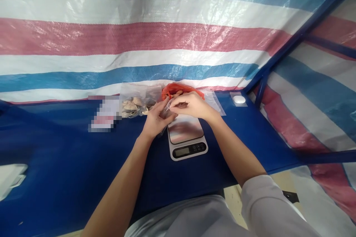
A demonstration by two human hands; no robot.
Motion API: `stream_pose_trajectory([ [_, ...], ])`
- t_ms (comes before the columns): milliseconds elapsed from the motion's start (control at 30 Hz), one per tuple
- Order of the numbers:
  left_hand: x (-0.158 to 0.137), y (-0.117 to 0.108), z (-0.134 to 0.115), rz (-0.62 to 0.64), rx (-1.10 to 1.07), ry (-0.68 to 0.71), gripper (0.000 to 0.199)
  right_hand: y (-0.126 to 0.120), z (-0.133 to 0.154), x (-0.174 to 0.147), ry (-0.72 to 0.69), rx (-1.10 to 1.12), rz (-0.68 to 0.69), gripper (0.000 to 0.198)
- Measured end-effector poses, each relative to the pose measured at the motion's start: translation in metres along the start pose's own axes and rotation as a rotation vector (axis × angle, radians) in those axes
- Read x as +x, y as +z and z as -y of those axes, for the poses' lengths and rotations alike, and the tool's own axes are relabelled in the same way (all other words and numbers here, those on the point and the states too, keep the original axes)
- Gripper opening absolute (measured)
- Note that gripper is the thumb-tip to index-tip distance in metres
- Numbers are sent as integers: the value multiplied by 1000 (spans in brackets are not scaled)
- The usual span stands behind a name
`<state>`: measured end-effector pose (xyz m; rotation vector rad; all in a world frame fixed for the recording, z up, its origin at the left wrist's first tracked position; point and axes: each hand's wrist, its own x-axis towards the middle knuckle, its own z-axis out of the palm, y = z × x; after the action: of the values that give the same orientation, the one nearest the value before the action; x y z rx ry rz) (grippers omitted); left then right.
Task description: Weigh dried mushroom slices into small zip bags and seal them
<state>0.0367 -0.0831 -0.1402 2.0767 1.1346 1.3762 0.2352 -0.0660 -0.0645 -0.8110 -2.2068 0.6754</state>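
Note:
Above the far end of a kitchen scale (pixel 187 152), my left hand (pixel 156 119) and my right hand (pixel 192 106) come together on a clear plastic bag (pixel 166 112). The left fingers are closed around the bag's left side. My right hand is closed in a pinch at its upper edge. What the clear bag contains is mostly hidden by my fingers. Just behind my hands sits an open orange-red plastic bag (pixel 191 88) with brown pieces inside. Left of my left hand, a clear zip bag (pixel 140 90) holds pale, dried-looking pieces.
A partly blurred paper (pixel 107 113) lies at left on the blue table (pixel 83 163). Flat clear bags (pixel 218 103) and a small packet with a white round item (pixel 239 99) lie at right. A white lid-like object (pixel 11 179) is at far left. Striped sheeting (pixel 139 37) stands behind.

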Motion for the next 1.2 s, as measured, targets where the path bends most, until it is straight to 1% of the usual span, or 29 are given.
stream_pose_trajectory([
  [67, 0, -1, 0, 20, 22, 11, 70, -3, -3, -8, -22, 97, -68, 11],
  [133, -1, -1, -1, 41, 43, 35, 70, -7, -6, -18, -1, 199, -132, 14],
  [267, -1, -3, -5, 111, 85, 112, 70, -12, -16, -42, 158, 292, -218, 22],
  [300, -2, -3, -6, 133, 98, 125, 70, -12, -20, -48, 183, 311, -262, 24],
  [367, -2, -3, -8, 170, 128, 142, 68, -12, -28, -61, 222, 361, -300, 26],
  [467, -4, -3, -10, 190, 173, 157, 61, -12, -41, -79, 291, 462, -374, 31],
  [600, -6, -2, -11, 203, 224, 126, 54, -15, -50, -93, 403, 524, -362, 35],
  [700, -9, -2, -12, 230, 237, 95, 50, -17, -52, -96, 462, 523, -323, 36],
  [767, -11, -1, -12, 239, 234, 104, 46, -16, -53, -96, 492, 517, -310, 37],
  [933, -13, -3, -15, 248, 240, 136, 39, -10, -56, -92, 503, 523, -275, 41],
  [1067, -16, -5, -19, 252, 248, 147, 37, -10, -57, -95, 486, 504, -225, 39],
  [1133, -18, -8, -21, 231, 262, 155, 37, -14, -58, -97, 502, 500, -239, 38],
  [1200, -23, -14, -21, 182, 294, 140, 37, -19, -60, -101, 531, 481, -296, 39],
])
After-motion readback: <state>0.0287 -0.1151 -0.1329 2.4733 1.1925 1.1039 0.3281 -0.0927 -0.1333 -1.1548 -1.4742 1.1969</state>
